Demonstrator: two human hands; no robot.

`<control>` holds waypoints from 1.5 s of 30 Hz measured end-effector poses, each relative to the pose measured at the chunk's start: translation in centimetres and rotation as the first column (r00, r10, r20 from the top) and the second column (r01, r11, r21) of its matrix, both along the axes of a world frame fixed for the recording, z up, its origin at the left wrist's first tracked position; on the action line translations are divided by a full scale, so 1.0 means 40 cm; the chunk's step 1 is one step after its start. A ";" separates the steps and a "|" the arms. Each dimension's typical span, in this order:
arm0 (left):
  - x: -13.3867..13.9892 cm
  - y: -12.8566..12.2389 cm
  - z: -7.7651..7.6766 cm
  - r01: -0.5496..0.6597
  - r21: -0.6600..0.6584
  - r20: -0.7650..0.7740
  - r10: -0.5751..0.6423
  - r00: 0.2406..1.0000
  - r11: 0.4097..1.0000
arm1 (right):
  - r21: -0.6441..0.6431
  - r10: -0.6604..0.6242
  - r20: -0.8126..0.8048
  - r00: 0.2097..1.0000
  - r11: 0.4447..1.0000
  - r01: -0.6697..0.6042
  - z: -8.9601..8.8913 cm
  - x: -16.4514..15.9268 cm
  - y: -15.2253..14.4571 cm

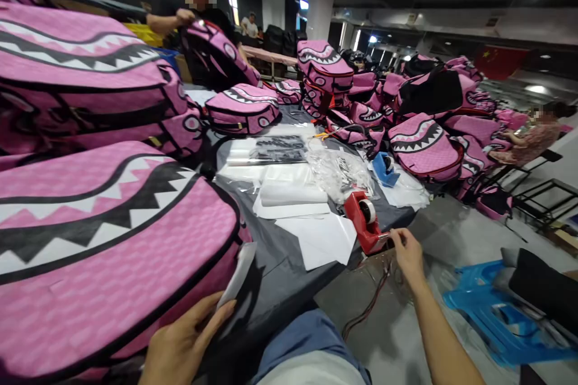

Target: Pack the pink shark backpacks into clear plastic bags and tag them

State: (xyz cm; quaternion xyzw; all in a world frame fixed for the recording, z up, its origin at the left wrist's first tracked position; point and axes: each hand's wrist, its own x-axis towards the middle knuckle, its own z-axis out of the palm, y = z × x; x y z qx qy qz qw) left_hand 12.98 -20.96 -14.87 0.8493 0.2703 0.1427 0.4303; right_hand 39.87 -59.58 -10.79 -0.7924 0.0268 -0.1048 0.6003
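Observation:
My left hand (189,334) pinches a narrow white strip, perhaps folded paper (238,271), beside the pink backpack (149,240) with a shark-mouth print at the near left. At the table's front edge stands a red tape dispenser (356,213) with a white-cored roll in it. My right hand (407,254) is just off its cutting end, thumb and forefinger closed on the end of the clear tape (386,235). White paper sheets (323,237) lie to the left of the dispenser.
Clear plastic bags (336,168) and a blue tape dispenser (385,169) lie farther back on the dark-covered table (280,277). Pink backpacks (424,144) are heaped behind. A co-worker (203,30) across the table holds another backpack. A blue plastic stool (487,307) stands on the right.

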 end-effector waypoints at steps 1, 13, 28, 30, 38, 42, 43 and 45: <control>0.004 -0.008 0.026 -0.014 -0.098 -0.010 0.013 1.000 0.995 | 0.114 -0.007 -0.051 0.999 0.993 0.013 -0.012 -0.016 -0.005; 0.012 -0.027 0.097 0.009 -0.262 -0.080 -0.031 0.996 0.965 | 0.788 0.825 -0.239 0.513 0.473 -0.393 -0.097 -0.348 0.462; 0.006 -0.034 0.081 0.006 -0.252 0.116 0.024 0.993 0.968 | 0.629 0.888 -0.235 0.396 0.450 -0.634 -0.173 -0.440 0.631; 0.002 -0.028 0.074 0.037 -0.253 0.136 -0.002 0.991 0.967 | 0.594 0.888 -0.237 0.394 0.454 -0.664 -0.182 -0.437 0.627; 0.007 -0.024 0.070 0.100 -0.104 0.247 -0.071 0.966 0.990 | 0.487 0.924 -0.256 0.285 0.378 -0.788 -0.194 -0.399 0.651; 0.003 -0.028 0.061 0.088 0.077 0.283 -0.107 0.953 0.993 | 0.509 0.935 -0.242 0.258 0.349 -0.787 -0.199 -0.400 0.671; 0.002 -0.029 0.058 0.081 0.142 0.300 -0.121 0.946 0.987 | 0.513 0.931 -0.253 0.263 0.360 -0.779 -0.200 -0.405 0.674; 0.004 -0.031 0.051 0.057 0.264 0.336 -0.148 0.930 0.963 | 0.558 0.904 -0.298 0.308 0.427 -0.712 -0.199 -0.421 0.676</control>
